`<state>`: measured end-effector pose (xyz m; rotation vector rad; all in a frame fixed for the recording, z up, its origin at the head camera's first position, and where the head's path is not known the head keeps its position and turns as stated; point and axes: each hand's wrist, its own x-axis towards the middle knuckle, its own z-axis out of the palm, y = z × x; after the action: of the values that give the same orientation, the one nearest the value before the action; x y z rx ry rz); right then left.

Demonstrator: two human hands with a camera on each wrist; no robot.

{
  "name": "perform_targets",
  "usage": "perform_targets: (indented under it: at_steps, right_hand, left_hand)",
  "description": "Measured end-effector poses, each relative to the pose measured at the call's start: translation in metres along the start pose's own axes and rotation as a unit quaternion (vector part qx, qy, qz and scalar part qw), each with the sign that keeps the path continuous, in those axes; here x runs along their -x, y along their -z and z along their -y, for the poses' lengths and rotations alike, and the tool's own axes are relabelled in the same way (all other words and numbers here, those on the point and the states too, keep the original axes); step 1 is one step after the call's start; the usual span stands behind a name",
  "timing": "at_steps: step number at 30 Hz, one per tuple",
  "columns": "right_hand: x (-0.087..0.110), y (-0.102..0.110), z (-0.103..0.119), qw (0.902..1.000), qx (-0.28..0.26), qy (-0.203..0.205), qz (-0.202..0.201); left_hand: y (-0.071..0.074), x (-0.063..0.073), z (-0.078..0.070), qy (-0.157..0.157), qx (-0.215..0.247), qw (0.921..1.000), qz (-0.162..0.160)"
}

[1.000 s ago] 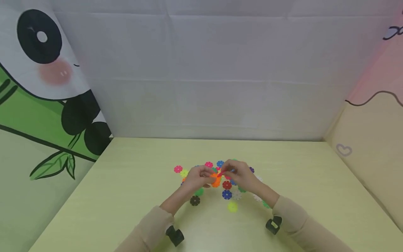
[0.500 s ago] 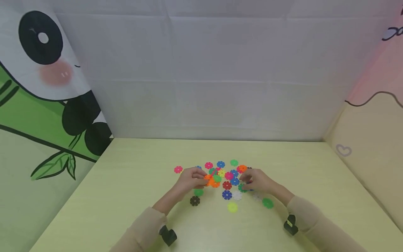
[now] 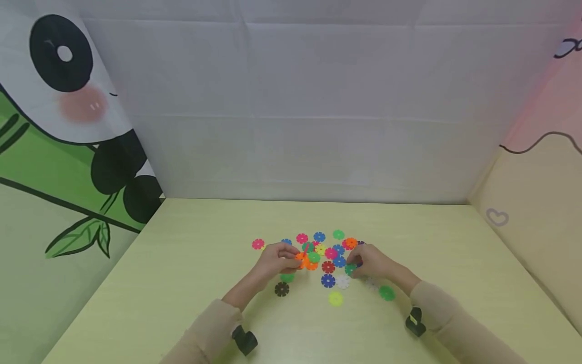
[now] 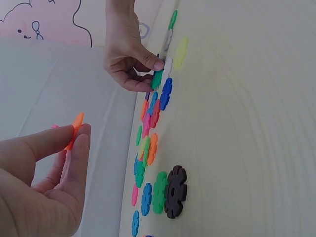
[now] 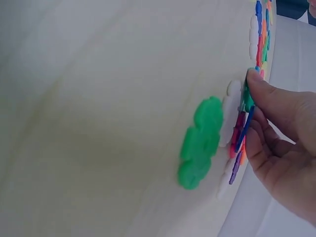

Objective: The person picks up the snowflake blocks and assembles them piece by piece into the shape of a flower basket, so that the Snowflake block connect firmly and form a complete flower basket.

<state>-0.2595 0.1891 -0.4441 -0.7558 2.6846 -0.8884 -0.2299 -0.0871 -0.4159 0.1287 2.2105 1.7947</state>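
My left hand point(image 3: 277, 260) is raised over the left of the pile. Between thumb and fingers it pinches an orange snowflake disc point(image 4: 77, 126), and a bit of pink point(image 4: 56, 126) shows behind the thumb. At the right of the pile, my right hand point(image 3: 375, 262) has thumb and fingers on a green snowflake disc point(image 5: 248, 101), tilted up on its edge. A blue disc point(image 5: 245, 128) leans beside that green one, against the curled fingers. The palm hides part of the discs under the right hand.
Several loose discs lie across the pale table point(image 3: 182, 303), among them a black one point(image 3: 282, 289), a yellow one point(image 3: 336, 299) and a light green one point(image 3: 387, 293). A white backdrop point(image 3: 291, 151) rises behind the table, with printed panels at both sides.
One second ago both hands met over the pile, the right with a pink disc. Since then the right hand has moved right and down to the green disc, and the left slightly left.
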Motion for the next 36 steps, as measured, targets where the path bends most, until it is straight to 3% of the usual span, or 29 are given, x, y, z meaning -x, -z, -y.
perform_targets:
  at_steps: [8, 15, 18, 21, 24, 29, 36]
  right_hand:
    - [-0.001, 0.000, -0.003, 0.9995, 0.018, 0.021, -0.015]
    - [0.005, 0.003, 0.009, 0.9965, -0.030, 0.050, -0.060]
    - [0.007, 0.003, 0.027, 0.9867, -0.071, 0.086, -0.119]
    - [0.007, 0.002, 0.044, 0.9681, -0.098, 0.134, -0.188]
    - [0.005, 0.000, 0.056, 0.9519, -0.110, 0.170, -0.230]
    - [0.004, -0.004, 0.062, 0.9442, -0.122, 0.192, -0.238]
    - [0.008, -0.002, 0.079, 0.9428, -0.128, 0.200, -0.234]
  left_hand:
    - [-0.005, -0.002, 0.000, -0.003, -0.002, 0.9999, -0.010]
    - [-0.012, 0.001, -0.005, -0.009, 0.024, 0.9997, 0.008]
    - [-0.015, 0.001, -0.008, -0.017, 0.032, 0.9993, 0.012]
    - [-0.018, 0.000, -0.011, -0.024, 0.044, 0.9986, 0.015]
    - [-0.020, 0.002, -0.015, -0.032, 0.053, 0.9979, 0.020]
    - [-0.023, 0.007, -0.023, -0.036, 0.046, 0.9981, 0.017]
    - [-0.022, -0.001, -0.011, -0.033, 0.057, 0.9977, 0.014]
